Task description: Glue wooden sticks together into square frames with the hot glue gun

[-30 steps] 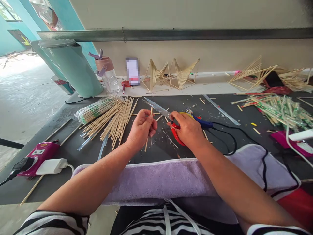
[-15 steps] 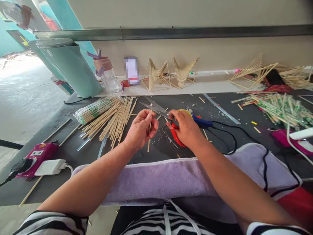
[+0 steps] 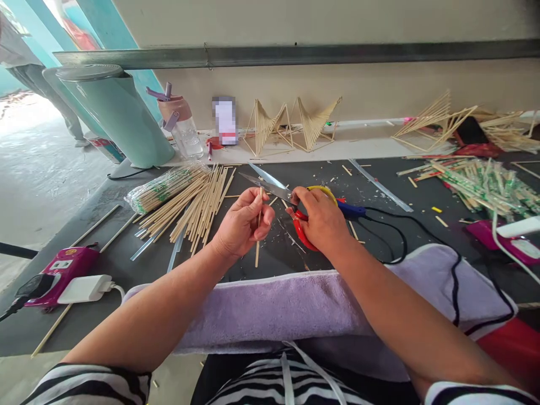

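Near the middle of the dark table, my left hand (image 3: pixel 243 222) pinches a thin wooden stick (image 3: pixel 257 253) held roughly upright. To its right, my right hand (image 3: pixel 321 219) is closed on the red handle of a pair of scissors (image 3: pixel 276 190). The blades point left and lie close to the top of the stick; whether they touch it is hard to tell. Many loose sticks (image 3: pixel 202 208) are fanned out left of my left hand, beside a plastic-wrapped bundle (image 3: pixel 162 188). A blue-handled tool (image 3: pixel 352 210) with a cord lies behind my right hand.
Stick models (image 3: pixel 264 128) stand along the wall beside a bottle (image 3: pixel 185 132). Wrapped sticks (image 3: pixel 485 183) lie at right. A magenta power strip (image 3: pixel 63 267) sits at left, a purple cloth (image 3: pixel 270 306) at the front edge. At the far left, a person's leg (image 3: pixel 67 109) shows.
The scissor blades have spread wider apart beside the stick. My hands stay almost in place. A person's legs have come into view at the far left.
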Action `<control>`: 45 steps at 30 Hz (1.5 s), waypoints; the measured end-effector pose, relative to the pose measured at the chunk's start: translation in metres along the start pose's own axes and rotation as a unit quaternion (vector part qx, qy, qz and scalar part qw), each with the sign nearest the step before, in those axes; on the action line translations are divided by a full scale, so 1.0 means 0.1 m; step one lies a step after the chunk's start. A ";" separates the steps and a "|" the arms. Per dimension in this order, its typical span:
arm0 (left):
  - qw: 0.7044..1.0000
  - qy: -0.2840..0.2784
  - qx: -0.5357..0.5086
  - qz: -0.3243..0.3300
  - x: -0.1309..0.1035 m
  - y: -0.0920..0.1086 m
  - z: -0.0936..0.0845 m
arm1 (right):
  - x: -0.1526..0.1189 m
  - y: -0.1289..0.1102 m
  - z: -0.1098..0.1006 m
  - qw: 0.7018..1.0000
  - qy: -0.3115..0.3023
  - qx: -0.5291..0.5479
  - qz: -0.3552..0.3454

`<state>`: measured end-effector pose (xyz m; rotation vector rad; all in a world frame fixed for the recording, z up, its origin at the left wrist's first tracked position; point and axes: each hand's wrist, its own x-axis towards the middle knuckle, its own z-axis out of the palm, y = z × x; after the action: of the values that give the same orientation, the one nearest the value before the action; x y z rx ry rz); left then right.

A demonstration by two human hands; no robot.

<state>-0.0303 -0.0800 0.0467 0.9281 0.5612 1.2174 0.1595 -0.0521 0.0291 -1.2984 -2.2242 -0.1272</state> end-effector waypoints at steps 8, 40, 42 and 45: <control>0.999 -0.018 -0.033 -0.030 0.01 0.01 -0.04 | 0.00 0.06 0.04 0.995 0.010 0.097 0.032; 0.977 -0.104 -0.150 -0.109 0.02 0.10 -0.17 | 0.04 0.15 -0.01 0.982 0.001 0.162 -0.094; 0.975 -0.114 -0.151 -0.112 0.01 0.10 -0.17 | 0.04 0.12 -0.01 0.982 0.002 0.157 -0.104; 0.972 -0.128 -0.157 -0.121 0.00 0.09 -0.15 | 0.03 0.09 0.00 0.984 0.009 0.148 -0.099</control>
<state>-0.0471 -0.0745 0.0461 0.7090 0.2562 0.9162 0.1651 -0.0447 0.0289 -0.9145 -2.2494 0.1138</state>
